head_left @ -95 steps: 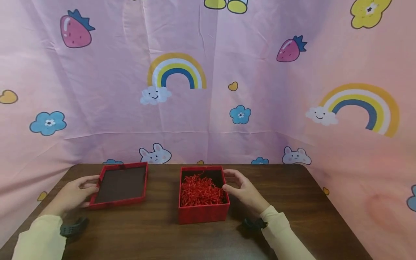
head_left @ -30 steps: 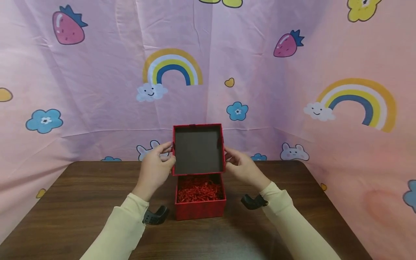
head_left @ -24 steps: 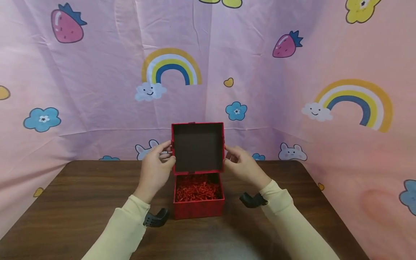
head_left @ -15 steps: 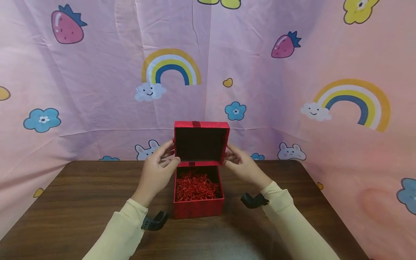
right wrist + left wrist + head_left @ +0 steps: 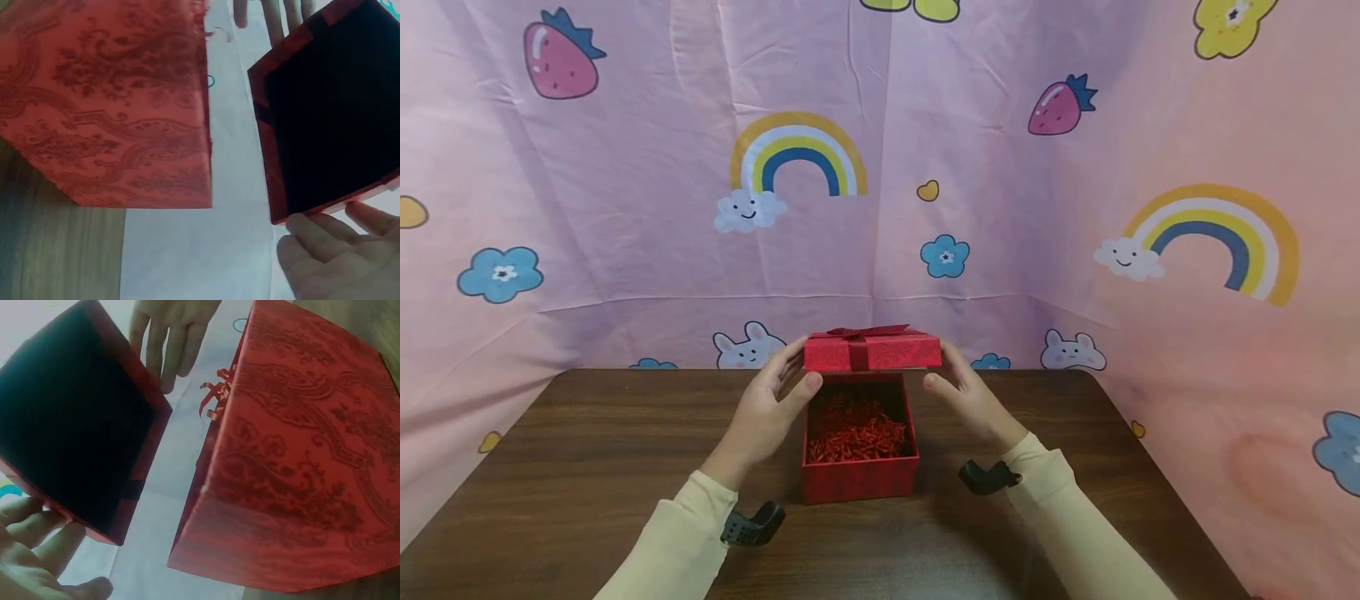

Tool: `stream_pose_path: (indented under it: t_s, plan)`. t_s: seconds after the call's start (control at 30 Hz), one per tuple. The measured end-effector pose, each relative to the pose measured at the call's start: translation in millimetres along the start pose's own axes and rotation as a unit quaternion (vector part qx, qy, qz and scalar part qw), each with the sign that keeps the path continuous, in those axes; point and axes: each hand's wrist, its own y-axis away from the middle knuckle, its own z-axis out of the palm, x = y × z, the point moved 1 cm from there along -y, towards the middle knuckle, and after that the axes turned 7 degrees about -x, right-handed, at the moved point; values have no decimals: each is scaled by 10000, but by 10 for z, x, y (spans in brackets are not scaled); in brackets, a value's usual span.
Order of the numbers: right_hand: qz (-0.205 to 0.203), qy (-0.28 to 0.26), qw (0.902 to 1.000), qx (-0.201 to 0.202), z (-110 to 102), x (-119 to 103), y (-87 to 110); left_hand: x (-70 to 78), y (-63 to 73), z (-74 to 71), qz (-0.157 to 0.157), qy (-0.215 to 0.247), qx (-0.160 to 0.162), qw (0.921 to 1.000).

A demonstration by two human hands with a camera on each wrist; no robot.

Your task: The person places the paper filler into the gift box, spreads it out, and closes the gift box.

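A red box lid [image 5: 898, 353] with a dark red ribbon and bow [image 5: 868, 332] hangs level above the back of an open red box [image 5: 859, 482]. Red paper shred [image 5: 857, 437] fills the box. From the left, my left hand [image 5: 766, 408] presses extended fingers to the lid's side, its thumb apart below the lid. My right hand [image 5: 981, 404] does likewise on the opposite side, thumb also off the lid. In both wrist views, the lid's dark inside [image 5: 69, 419] faces the box opening across a gap, and fingertips [image 5: 303, 228] touch its outer edge.
The box stands on a brown wooden table [image 5: 625, 475]. Behind and at the sides hangs a pink and lilac cloth [image 5: 647, 208] printed with rainbows and fruit. A black wrist device [image 5: 754, 525] sits under the left wrist, another [image 5: 988, 477] under the right.
The lid came from the table at left, was raised upright behind the box in both hands, then tipped forward until its ribboned top faces up. The thumbs have come away from it.
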Motion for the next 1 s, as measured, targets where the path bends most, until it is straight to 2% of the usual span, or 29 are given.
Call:
stream_pose_path:
  t_s: [0.17, 0.3, 0.47, 0.7, 0.87, 1.0]
  plan:
    - [-79, -11, 10000, 48, 22, 44, 25, -17, 44, -12, -104, -57, 44, 9999]
    - [-170, -9, 9997, -178, 41, 86, 64, -58, 98, -45, 30, 33, -95, 9999]
    - [-49, 130, 9995, -292, 82, 144, 151, -125, 229, -95, 18, -441, -350, 9984]
    - [164, 19, 9988, -461, 217, 264, 211, -275, 418, -120, -20, -1209, -563, 9911]
    - [376, 341, 9975, -486, 291, 367, 266, -349, 482, -99, -134, -1240, -629, 9902]
    - [436, 438, 9970, -473, 308, 427, 300, -395, 487, -69, -85, -1238, -714, 9897]
